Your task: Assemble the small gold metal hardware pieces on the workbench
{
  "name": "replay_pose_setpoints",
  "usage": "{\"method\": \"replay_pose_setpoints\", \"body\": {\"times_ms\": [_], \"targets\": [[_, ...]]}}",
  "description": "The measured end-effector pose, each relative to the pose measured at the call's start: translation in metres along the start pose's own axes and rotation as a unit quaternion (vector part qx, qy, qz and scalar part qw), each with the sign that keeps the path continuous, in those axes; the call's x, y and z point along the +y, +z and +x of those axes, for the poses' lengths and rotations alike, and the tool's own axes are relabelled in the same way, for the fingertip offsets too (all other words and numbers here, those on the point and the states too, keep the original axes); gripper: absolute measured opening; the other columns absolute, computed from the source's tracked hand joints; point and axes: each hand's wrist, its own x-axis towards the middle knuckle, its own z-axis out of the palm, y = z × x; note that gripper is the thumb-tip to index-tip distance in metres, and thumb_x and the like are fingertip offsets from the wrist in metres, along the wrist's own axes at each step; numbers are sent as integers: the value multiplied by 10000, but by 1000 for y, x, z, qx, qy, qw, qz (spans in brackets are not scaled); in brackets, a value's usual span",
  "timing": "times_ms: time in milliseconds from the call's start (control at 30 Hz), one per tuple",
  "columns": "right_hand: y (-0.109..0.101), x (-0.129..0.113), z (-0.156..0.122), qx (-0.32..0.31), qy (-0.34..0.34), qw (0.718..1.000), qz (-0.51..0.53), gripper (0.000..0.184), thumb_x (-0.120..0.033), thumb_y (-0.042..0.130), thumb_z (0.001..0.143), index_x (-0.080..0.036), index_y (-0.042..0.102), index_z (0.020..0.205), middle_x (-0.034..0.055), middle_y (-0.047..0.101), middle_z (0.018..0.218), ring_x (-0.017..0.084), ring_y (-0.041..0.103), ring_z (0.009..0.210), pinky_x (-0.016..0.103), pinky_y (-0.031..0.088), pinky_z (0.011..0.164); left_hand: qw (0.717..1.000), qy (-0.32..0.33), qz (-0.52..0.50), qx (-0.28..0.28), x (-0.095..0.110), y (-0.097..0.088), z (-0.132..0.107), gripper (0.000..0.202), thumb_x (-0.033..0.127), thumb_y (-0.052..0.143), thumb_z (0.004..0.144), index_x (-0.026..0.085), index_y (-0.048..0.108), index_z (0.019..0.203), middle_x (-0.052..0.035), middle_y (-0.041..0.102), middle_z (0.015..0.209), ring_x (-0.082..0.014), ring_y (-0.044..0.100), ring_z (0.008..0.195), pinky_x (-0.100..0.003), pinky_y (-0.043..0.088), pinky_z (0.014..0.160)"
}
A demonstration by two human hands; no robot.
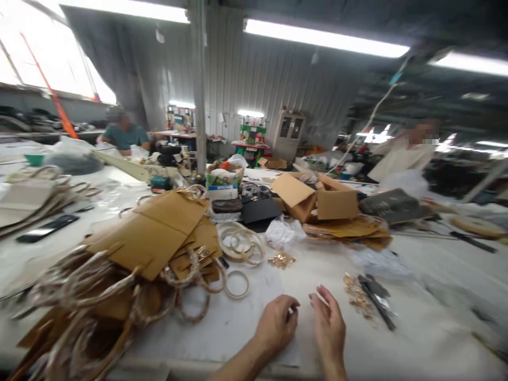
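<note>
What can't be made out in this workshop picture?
In the head view:
Whatever the left hand may hold: its fingers hide it.
Small gold pieces: too small to identify.
Lower end of the looped-handle pile: cut off by the bottom edge.
Far cabinet contents: blurred.

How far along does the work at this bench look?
Looks done: tan panels stacked with looped handles. In hand: the left hand and right hand work close together over something too small to make out. Left: loose gold fittings and cream rings lie on the bench.
</note>
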Motion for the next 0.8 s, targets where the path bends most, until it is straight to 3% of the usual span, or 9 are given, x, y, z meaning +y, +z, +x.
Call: {"method": "replay_pose_setpoints", "body": {"times_ms": [133,233,333,433,500,633,733,800], "targets": [[17,-14,-41,-22,55,998,-6,708,-689,675,801,-190,640,1304,111,734,1137,252,727,876,359,584,809,998,-7,-2,56,5,-19,-22,328,16,587,814,222,659,1060,-34,685,995,-166,660,814,-274,542,764],[20,-18,-44,-61,47,997,-17,683,-693,691,786,-172,683,1227,96,754,1002,254,721,862,346,591,782,994,39,51,90,9,-54,-40,361,-12,540,823,223,621,1084,-60,663,1059,-219,637,1001,-345,542,890],[25,-21,-40,-132,14,991,0,600,-644,701,810,-171,698,1180,108,756,1055,257,726,916,348,600,823,978,69,168,107,-2,-97,-46,414,-28,475,839,213,602,1151,-98,646,1158,-275,583,1131,-463,500,1014],[41,-30,-40,-221,-55,973,-24,455,-522,667,882,-193,696,1195,104,751,1087,249,715,972,352,593,866,965,55,243,84,-23,-123,-43,499,-16,492,821,187,557,1273,-122,640,1178,-316,567,1170,-519,502,1025],[57,-40,-42,-285,-99,952,-55,399,-392,635,910,-219,670,1268,98,734,1158,242,700,1018,355,587,886,963,39,258,62,-35,-126,-42,506,8,471,869,179,515,1343,-115,652,1108,-302,605,1079,-497,542,953],[83,-59,-44,-366,-134,912,-132,535,-175,647,824,-250,632,1354,85,692,1265,252,681,1059,402,558,978,964,26,259,46,-46,-121,-44,460,72,408,990,219,461,1423,-99,666,1084,-271,634,1012,-452,562,886],[94,-65,-45,-381,-137,905,-131,545,-150,656,812,-257,634,1346,80,690,1250,238,693,983,397,570,954,970,42,234,56,-48,-120,-46,426,118,429,1024,223,448,1436,-99,678,1110,-258,650,1040,-431,567,903],[99,-62,-47,-381,-140,908,-99,456,-181,651,846,-259,659,1295,74,704,1201,224,702,933,367,593,892,973,52,215,64,-47,-122,-46,398,147,438,1038,229,457,1427,-98,684,1125,-250,660,1052,-415,573,908]]}}
